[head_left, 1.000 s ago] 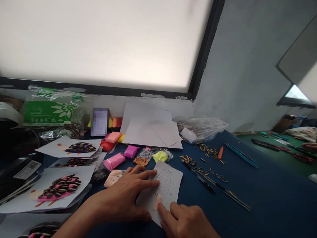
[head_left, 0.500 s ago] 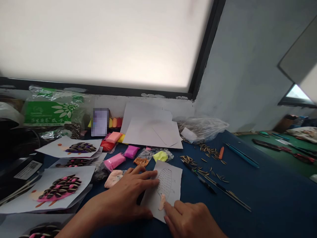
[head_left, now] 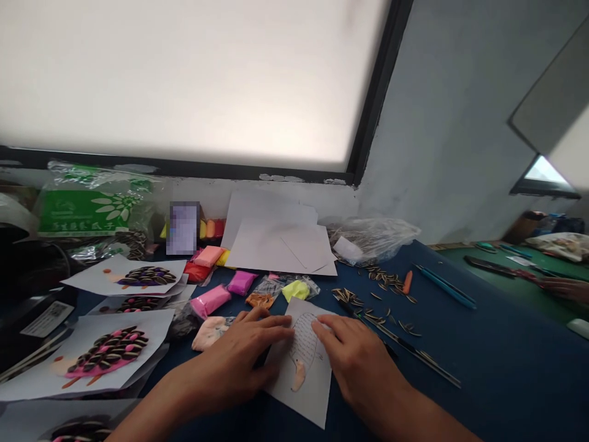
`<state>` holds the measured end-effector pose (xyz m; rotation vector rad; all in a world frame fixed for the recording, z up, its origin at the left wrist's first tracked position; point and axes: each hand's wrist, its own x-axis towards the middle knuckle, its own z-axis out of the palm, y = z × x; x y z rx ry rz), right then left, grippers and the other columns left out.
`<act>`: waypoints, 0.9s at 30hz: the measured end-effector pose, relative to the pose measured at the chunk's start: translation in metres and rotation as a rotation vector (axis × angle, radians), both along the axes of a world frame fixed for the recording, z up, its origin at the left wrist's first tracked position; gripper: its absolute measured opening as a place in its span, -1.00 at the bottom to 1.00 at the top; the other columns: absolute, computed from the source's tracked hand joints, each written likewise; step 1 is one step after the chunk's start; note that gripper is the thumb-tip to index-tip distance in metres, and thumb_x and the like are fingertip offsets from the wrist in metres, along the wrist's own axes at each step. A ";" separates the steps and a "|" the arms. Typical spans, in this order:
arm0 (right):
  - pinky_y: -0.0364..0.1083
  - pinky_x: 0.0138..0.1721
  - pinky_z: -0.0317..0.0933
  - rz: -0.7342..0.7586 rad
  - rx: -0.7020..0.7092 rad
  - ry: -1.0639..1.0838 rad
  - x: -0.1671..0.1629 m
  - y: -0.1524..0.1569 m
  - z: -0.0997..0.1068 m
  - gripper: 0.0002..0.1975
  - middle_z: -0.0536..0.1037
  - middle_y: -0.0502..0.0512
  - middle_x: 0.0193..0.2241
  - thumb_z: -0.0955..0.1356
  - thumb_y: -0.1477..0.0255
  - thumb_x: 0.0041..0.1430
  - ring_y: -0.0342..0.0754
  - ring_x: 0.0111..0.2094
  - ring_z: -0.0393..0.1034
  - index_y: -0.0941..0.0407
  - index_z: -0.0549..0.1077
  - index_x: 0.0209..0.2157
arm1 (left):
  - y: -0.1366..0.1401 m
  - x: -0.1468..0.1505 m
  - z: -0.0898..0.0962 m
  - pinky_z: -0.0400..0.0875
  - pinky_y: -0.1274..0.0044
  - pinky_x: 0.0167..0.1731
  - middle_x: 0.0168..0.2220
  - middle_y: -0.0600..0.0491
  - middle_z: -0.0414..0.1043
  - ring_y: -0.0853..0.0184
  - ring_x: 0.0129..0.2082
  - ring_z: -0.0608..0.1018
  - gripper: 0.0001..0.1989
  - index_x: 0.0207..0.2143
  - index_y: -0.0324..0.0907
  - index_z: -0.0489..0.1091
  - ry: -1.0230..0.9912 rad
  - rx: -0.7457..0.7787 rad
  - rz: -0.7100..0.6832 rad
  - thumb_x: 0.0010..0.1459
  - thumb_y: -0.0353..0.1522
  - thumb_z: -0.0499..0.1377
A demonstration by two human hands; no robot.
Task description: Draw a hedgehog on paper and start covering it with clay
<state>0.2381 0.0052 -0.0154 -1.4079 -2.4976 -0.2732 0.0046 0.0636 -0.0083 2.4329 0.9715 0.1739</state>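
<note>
A white paper sheet lies on the dark blue tabletop, bearing a pen-drawn, hatched oval. Peach clay is flattened on the drawing's lower, pointed end. My left hand rests spread on the sheet's left edge, holding nothing. At the right edge, my right hand touches the paper near the oval's top, its fingers stretched out and partly overlapping. A larger lump of peach clay sits just beyond my left wrist. Yellow-green clay is behind the sheet.
Finished seed-and-clay hedgehog pictures are stacked at left. Pink clay packs and blank paper lie behind. To the right are sunflower seeds, a pen and blue tweezers. Another person's hand shows at far right.
My right hand has moved up and away from the peach clay to the paper's upper right edge. My left hand stays on the sheet. Another person's hand has appeared at far right.
</note>
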 end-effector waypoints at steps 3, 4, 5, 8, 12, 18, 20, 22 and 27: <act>0.20 -0.01 0.32 -0.074 -0.046 -0.157 0.007 0.008 -0.009 -0.45 0.43 0.53 0.13 0.23 0.72 0.08 0.33 0.11 0.36 0.38 0.40 0.14 | -0.001 0.004 -0.002 0.08 0.14 0.26 0.35 0.06 0.14 0.03 0.33 0.16 -0.25 0.27 0.06 0.22 0.061 0.059 0.036 0.00 -0.50 0.17; 0.19 -0.01 0.33 -0.083 -0.068 -0.188 0.008 0.009 -0.011 -0.45 0.44 0.54 0.12 0.24 0.72 0.09 0.33 0.10 0.38 0.37 0.41 0.14 | -0.001 0.006 -0.002 0.14 0.16 0.23 0.32 0.00 0.18 0.01 0.30 0.21 -0.25 0.27 0.02 0.22 0.087 0.083 0.063 -0.02 -0.50 0.18; 0.18 -0.02 0.34 -0.094 -0.082 -0.204 0.007 0.009 -0.011 -0.46 0.46 0.52 0.10 0.24 0.72 0.10 0.31 0.07 0.41 0.36 0.41 0.15 | -0.002 0.009 -0.001 0.20 0.17 0.18 0.26 -0.07 0.25 -0.01 0.25 0.27 -0.30 0.23 -0.04 0.27 0.109 0.104 0.095 -0.02 -0.50 0.18; 0.13 -0.11 0.38 -0.111 -0.123 -0.204 0.003 0.004 -0.005 -0.51 0.55 0.43 0.01 0.27 0.67 0.16 0.24 -0.08 0.50 0.30 0.43 0.14 | -0.003 0.014 0.002 0.34 0.17 -0.03 -0.03 -0.17 0.46 -0.06 0.01 0.46 -0.63 -0.04 -0.20 0.44 0.157 0.125 0.191 0.05 -0.46 0.16; 0.07 -0.26 0.37 -0.151 -0.191 -0.196 -0.003 -0.003 0.009 -0.59 0.60 0.30 -0.18 0.31 0.65 0.17 0.15 -0.27 0.51 0.25 0.47 0.07 | -0.002 0.018 0.003 0.36 0.30 -0.25 -0.30 -0.07 0.51 0.03 -0.23 0.54 -0.82 -0.20 -0.19 0.44 0.199 0.084 0.289 0.10 -0.43 0.18; -0.01 -0.32 0.25 -0.132 -0.124 -0.074 -0.003 -0.009 0.016 -0.74 0.54 0.22 -0.26 0.32 0.69 0.12 0.09 -0.31 0.42 0.19 0.53 -0.18 | 0.001 0.021 -0.002 0.29 0.47 -0.34 -0.37 0.07 0.51 0.21 -0.29 0.53 -0.80 -0.34 -0.11 0.43 0.156 0.057 0.298 0.09 -0.56 0.10; -0.06 -0.34 0.19 -0.036 -0.103 0.028 -0.004 -0.010 0.016 -0.80 0.50 0.16 -0.32 0.31 0.71 0.11 0.02 -0.34 0.37 0.17 0.50 -0.32 | 0.002 0.022 -0.004 0.29 0.46 -0.31 -0.37 0.07 0.51 0.20 -0.28 0.52 -0.79 -0.37 -0.11 0.43 0.133 0.069 0.286 0.10 -0.57 0.08; -0.10 -0.38 0.12 0.084 -0.113 0.116 -0.007 -0.012 0.015 -0.82 0.46 0.09 -0.40 0.30 0.68 0.15 -0.06 -0.40 0.30 0.16 0.45 -0.43 | 0.003 0.021 -0.005 0.32 0.42 -0.28 -0.35 0.05 0.51 0.18 -0.26 0.52 -0.78 -0.37 -0.11 0.43 0.106 0.087 0.276 0.08 -0.57 0.07; -0.12 -0.41 0.05 0.245 -0.157 0.182 -0.011 -0.015 0.013 -0.82 0.42 0.07 -0.41 0.28 0.64 0.20 -0.08 -0.40 0.24 0.15 0.50 -0.34 | 0.003 0.009 0.002 0.30 0.34 0.08 0.08 0.01 0.44 0.11 0.12 0.40 -0.57 -0.05 -0.07 0.46 -0.020 0.105 0.164 0.03 -0.57 0.12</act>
